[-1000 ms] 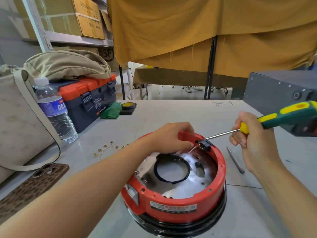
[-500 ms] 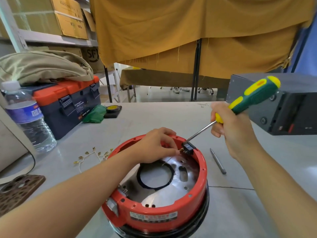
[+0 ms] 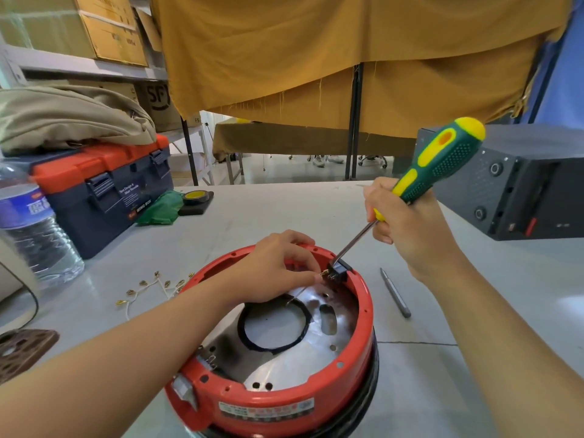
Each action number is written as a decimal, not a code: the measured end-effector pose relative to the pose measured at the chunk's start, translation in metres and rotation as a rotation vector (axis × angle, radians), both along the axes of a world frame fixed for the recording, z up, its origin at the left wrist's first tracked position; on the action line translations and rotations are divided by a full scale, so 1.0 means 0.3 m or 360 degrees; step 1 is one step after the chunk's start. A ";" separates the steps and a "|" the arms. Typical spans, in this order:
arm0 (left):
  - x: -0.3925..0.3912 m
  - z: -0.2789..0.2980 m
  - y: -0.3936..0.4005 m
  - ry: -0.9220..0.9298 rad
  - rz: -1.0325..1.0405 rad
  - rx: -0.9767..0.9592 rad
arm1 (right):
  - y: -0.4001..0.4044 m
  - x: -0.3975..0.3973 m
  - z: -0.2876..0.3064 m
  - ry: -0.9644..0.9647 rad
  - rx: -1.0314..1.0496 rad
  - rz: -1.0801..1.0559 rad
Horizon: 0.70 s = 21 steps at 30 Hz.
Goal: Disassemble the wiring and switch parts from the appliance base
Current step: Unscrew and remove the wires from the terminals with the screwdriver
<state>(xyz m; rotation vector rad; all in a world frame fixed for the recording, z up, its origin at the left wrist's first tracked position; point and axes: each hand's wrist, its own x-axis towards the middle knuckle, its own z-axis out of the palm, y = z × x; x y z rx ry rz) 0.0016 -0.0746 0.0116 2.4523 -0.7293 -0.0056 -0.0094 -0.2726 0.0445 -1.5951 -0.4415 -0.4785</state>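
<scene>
At one o'clock on the appliance base [image 3: 284,403], the switch terminal [image 3: 325,273] is being pinched by the left hand [image 3: 275,267], steadying the switch [image 3: 338,270] while it is being levered by the screwdriver [image 3: 433,165], gripped in the right hand [image 3: 407,222].

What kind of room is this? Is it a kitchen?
Probably a workshop or storeroom, not a kitchen. A toolbox sits on the table, cardboard boxes fill shelves behind, and a hand works a screwdriver on an opened appliance base.

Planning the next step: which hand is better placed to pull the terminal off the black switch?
Left, probably. The left hand already pinches the brass terminal beside the black switch. The right hand grips the screwdriver, its tip at the switch.
</scene>
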 end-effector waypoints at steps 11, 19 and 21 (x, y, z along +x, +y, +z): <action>-0.008 0.004 -0.005 -0.0029 -0.0006 0.0040 | 0.028 -0.033 -0.007 -0.0229 -0.0256 0.0009; -0.012 0.009 -0.008 -0.0055 -0.0011 0.0086 | 0.048 -0.067 -0.003 -0.0354 -0.0396 -0.0046; -0.013 0.009 -0.008 -0.0063 -0.0009 0.0087 | 0.048 -0.059 -0.010 -0.0293 -0.0335 0.0015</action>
